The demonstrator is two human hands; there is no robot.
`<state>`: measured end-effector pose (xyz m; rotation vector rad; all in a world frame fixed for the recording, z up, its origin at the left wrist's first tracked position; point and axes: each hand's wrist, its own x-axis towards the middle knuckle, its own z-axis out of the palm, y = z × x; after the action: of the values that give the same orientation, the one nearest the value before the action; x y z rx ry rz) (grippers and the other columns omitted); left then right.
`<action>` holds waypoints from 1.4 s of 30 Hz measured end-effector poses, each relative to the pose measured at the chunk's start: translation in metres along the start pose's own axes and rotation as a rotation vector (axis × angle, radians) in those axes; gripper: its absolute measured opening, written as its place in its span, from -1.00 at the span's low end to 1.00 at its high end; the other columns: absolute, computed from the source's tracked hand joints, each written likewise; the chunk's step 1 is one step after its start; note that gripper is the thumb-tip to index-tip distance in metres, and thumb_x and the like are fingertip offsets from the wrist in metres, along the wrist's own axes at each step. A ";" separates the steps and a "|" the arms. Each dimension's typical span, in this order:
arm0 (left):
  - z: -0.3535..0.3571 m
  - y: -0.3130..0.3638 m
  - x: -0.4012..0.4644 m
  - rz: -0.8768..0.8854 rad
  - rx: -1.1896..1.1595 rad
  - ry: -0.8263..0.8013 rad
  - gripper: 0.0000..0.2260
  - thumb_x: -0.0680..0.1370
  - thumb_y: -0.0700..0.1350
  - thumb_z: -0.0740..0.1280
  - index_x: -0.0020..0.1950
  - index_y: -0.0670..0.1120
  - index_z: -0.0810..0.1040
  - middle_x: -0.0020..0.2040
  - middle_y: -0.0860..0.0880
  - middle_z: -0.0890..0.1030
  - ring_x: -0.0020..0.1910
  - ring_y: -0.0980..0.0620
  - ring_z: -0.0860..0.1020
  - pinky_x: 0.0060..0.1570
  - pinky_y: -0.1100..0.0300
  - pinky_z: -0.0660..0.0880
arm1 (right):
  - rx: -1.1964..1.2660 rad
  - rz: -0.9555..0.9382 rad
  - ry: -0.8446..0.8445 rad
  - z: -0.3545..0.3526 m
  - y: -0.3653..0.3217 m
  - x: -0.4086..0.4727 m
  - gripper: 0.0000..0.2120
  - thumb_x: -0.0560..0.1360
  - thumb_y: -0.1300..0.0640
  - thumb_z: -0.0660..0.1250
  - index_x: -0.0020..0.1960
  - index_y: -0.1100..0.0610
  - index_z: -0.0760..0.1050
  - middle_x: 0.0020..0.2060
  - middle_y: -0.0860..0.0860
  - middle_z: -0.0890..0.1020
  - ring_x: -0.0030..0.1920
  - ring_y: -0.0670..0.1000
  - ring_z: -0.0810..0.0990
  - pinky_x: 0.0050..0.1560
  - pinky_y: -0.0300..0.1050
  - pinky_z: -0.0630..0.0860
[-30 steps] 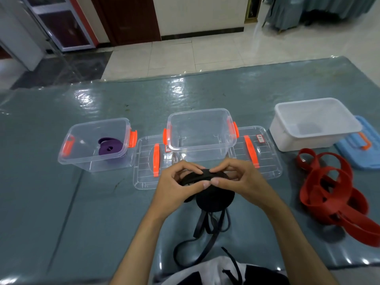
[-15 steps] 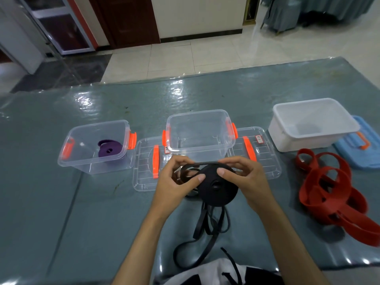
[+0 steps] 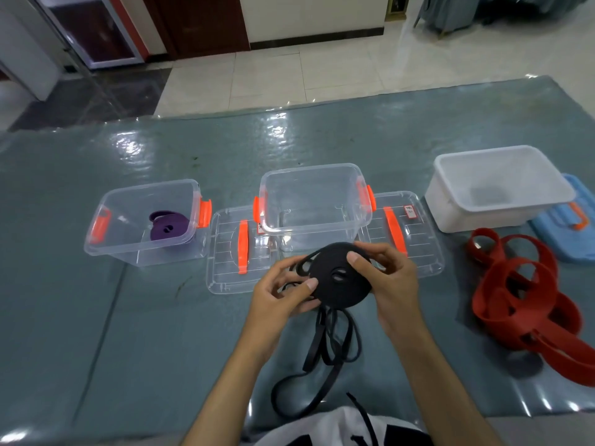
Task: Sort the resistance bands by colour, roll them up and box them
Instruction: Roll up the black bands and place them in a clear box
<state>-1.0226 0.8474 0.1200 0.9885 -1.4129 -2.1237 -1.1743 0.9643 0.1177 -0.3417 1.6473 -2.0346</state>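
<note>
A black band roll (image 3: pixel 338 278) is held above the table in front of the middle clear box (image 3: pixel 314 204). My left hand (image 3: pixel 281 296) pinches its left edge, thumb on the face. My right hand (image 3: pixel 386 278) grips its right side, thumb across the top. Loose black band tails (image 3: pixel 325 352) hang down from the roll onto the table. A rolled purple band (image 3: pixel 169 228) lies in the left clear box (image 3: pixel 145 220). A pile of red bands (image 3: pixel 528 294) lies at the right.
Two clear lids with orange handles (image 3: pixel 238 249) (image 3: pixel 405 233) lie beside the middle box. A white bin (image 3: pixel 502 188) stands at the back right, with a blue lid (image 3: pixel 570 226) beside it. A teal shiny cover (image 3: pixel 128 333) spreads over the table.
The black roll has tipped up so its flat face now turns toward me, and both hands have shifted round its edge. The tails hang a little shorter.
</note>
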 end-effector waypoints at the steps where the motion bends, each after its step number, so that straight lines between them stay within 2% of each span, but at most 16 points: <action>1: 0.000 0.002 0.004 -0.041 -0.028 -0.002 -0.65 0.53 -0.25 0.51 0.27 0.04 0.67 0.03 -0.12 0.71 0.10 -0.14 0.72 0.06 -0.10 0.68 | 0.012 0.013 0.022 0.002 0.002 0.002 -0.83 0.46 0.34 0.53 0.04 0.23 0.68 -0.04 0.12 0.75 -0.01 0.13 0.74 0.00 0.01 0.69; 5: 0.002 0.020 0.033 -0.082 -0.037 -0.001 -0.63 0.53 -0.28 0.50 0.31 -0.01 0.66 0.11 -0.22 0.72 0.11 -0.16 0.73 0.05 -0.10 0.68 | 0.062 0.082 0.094 0.015 0.006 0.017 -0.85 0.48 0.29 0.52 0.05 0.19 0.67 -0.04 0.11 0.76 -0.04 0.08 0.74 -0.08 0.00 0.69; 9: 0.002 0.041 0.075 -0.082 -0.021 0.051 -0.65 0.54 -0.29 0.50 0.30 -0.07 0.65 0.09 -0.21 0.73 0.09 -0.14 0.73 0.03 -0.06 0.70 | 0.075 0.180 0.008 0.033 0.006 0.061 -0.85 0.53 0.27 0.47 0.09 0.16 0.61 0.03 0.14 0.75 -0.01 0.11 0.73 0.02 0.11 0.65; 11: 0.001 0.048 0.099 -0.096 -0.013 0.074 -0.66 0.54 -0.28 0.51 0.30 -0.08 0.64 0.03 -0.21 0.73 0.03 -0.14 0.74 0.03 -0.07 0.70 | 0.034 0.214 -0.043 0.041 0.006 0.089 -0.87 0.56 0.26 0.44 0.08 0.12 0.59 0.05 0.12 0.74 0.02 0.10 0.71 0.00 0.08 0.65; 14: -0.002 0.056 0.137 -0.115 -0.006 0.109 -0.71 0.54 -0.27 0.51 0.23 -0.04 0.65 -0.13 -0.11 0.73 -0.13 -0.06 0.74 0.01 -0.05 0.71 | -0.097 0.237 -0.132 0.050 0.006 0.129 -0.87 0.60 0.26 0.38 0.13 0.13 0.57 0.04 0.06 0.73 0.03 0.03 0.70 -0.11 -0.10 0.65; 20: -0.008 0.055 0.218 -0.196 0.035 0.183 -0.66 0.53 -0.28 0.52 0.29 -0.09 0.63 -0.02 -0.14 0.70 -0.21 -0.05 0.73 -0.18 0.08 0.69 | -0.334 0.308 -0.185 0.061 0.033 0.206 -0.79 0.59 0.25 0.35 0.07 -0.04 0.63 0.11 0.03 0.67 0.11 0.04 0.67 0.21 0.12 0.63; 23: -0.004 0.040 0.252 -0.271 0.088 0.177 -0.69 0.57 -0.29 0.48 0.29 -0.10 0.60 -0.01 -0.16 0.68 -0.29 -0.01 0.72 -0.29 0.15 0.66 | -0.584 0.306 -0.210 0.060 0.050 0.234 -0.78 0.59 0.20 0.34 0.20 0.04 0.61 0.11 0.03 0.69 0.02 -0.03 0.65 0.16 0.03 0.61; 25: -0.005 0.024 0.273 -0.334 0.134 0.190 -0.71 0.59 -0.29 0.45 0.28 -0.09 0.59 -0.02 -0.16 0.69 -0.25 -0.04 0.69 -0.23 0.10 0.68 | -0.739 0.336 -0.272 0.056 0.062 0.247 -0.72 0.58 0.16 0.33 0.28 0.08 0.60 0.08 0.04 0.69 0.01 0.01 0.64 0.08 0.01 0.62; 27: -0.007 0.007 0.292 -0.390 0.184 0.195 -0.70 0.58 -0.32 0.44 0.29 -0.09 0.58 0.06 -0.20 0.70 -0.16 -0.12 0.68 -0.12 0.01 0.68 | -0.861 0.376 -0.356 0.054 0.074 0.258 -0.72 0.57 0.14 0.34 0.26 0.10 0.63 0.02 0.06 0.70 -0.04 0.04 0.63 -0.11 -0.12 0.54; 29: -0.009 -0.007 0.309 -0.425 0.243 0.208 -0.69 0.57 -0.34 0.44 0.27 -0.10 0.59 0.15 -0.27 0.69 -0.09 -0.20 0.67 -0.17 -0.02 0.67 | -0.946 0.416 -0.425 0.053 0.084 0.267 -0.77 0.56 0.13 0.35 0.19 0.11 0.64 -0.04 0.06 0.69 -0.06 0.06 0.63 -0.20 -0.15 0.48; 32: -0.008 -0.026 0.330 -0.466 0.305 0.240 -0.69 0.58 -0.37 0.42 0.28 -0.11 0.56 0.14 -0.29 0.67 -0.08 -0.22 0.65 -0.40 0.08 0.63 | -0.927 0.503 -0.458 0.054 0.098 0.278 -0.78 0.56 0.13 0.37 0.19 0.03 0.63 -0.04 0.06 0.69 -0.04 0.10 0.66 -0.20 -0.08 0.60; 35: -0.007 -0.043 0.347 -0.492 0.346 0.262 -0.67 0.59 -0.38 0.39 0.30 -0.11 0.55 0.15 -0.31 0.67 -0.05 -0.23 0.65 -0.26 -0.02 0.63 | -0.909 0.592 -0.451 0.055 0.111 0.288 -0.80 0.57 0.13 0.37 0.18 -0.02 0.58 -0.03 0.05 0.67 -0.06 0.11 0.66 -0.13 0.04 0.67; 37: -0.007 -0.049 0.355 -0.521 0.352 0.273 -0.69 0.60 -0.38 0.37 0.29 -0.11 0.55 0.14 -0.30 0.67 -0.13 -0.19 0.63 -0.30 0.01 0.59 | -0.920 0.605 -0.453 0.057 0.118 0.293 -0.86 0.57 0.13 0.37 0.12 -0.01 0.55 -0.04 0.07 0.67 -0.07 0.13 0.67 -0.06 0.11 0.68; 39: -0.008 -0.053 0.363 -0.544 0.337 0.286 -0.73 0.61 -0.38 0.36 0.24 -0.09 0.53 0.10 -0.26 0.66 -0.20 -0.16 0.61 -0.36 0.06 0.54 | -0.935 0.603 -0.447 0.059 0.121 0.299 -0.87 0.57 0.13 0.37 0.12 0.02 0.55 -0.05 0.09 0.67 -0.09 0.13 0.68 -0.15 0.04 0.67; 41: -0.009 -0.054 0.368 -0.556 0.331 0.291 -0.75 0.61 -0.37 0.35 0.21 -0.08 0.52 0.07 -0.21 0.64 -0.16 -0.17 0.61 -0.36 0.07 0.52 | -0.966 0.586 -0.431 0.060 0.125 0.303 -0.85 0.57 0.11 0.38 0.12 0.10 0.56 -0.06 0.10 0.67 -0.17 0.09 0.66 -0.24 -0.06 0.61; 42: -0.009 -0.055 0.370 -0.560 0.325 0.297 -0.75 0.61 -0.37 0.36 0.21 -0.09 0.52 0.06 -0.20 0.65 -0.12 -0.18 0.62 -0.35 0.07 0.52 | -0.974 0.578 -0.423 0.060 0.126 0.304 -0.84 0.56 0.10 0.39 0.11 0.11 0.56 -0.06 0.10 0.67 -0.18 0.08 0.65 -0.21 -0.05 0.62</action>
<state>-1.2599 0.6180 -0.0564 1.9287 -1.4754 -2.0006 -1.3749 0.7369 -0.0242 -0.4926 2.0196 -0.6011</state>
